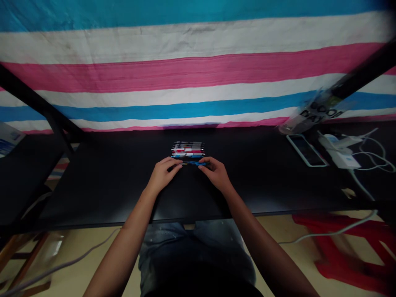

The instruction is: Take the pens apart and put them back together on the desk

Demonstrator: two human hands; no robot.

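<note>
Left hand (165,170) and right hand (217,170) pinch a slim blue-and-black pen (194,163) between their fingers, just beside slender multicoloured pens (188,150) lined up on the black desk (117,177); even pressure should keep it parallel.

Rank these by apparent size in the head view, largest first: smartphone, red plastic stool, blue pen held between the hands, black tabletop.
1. Black tabletop
2. Red plastic stool
3. Smartphone
4. Blue pen
</note>
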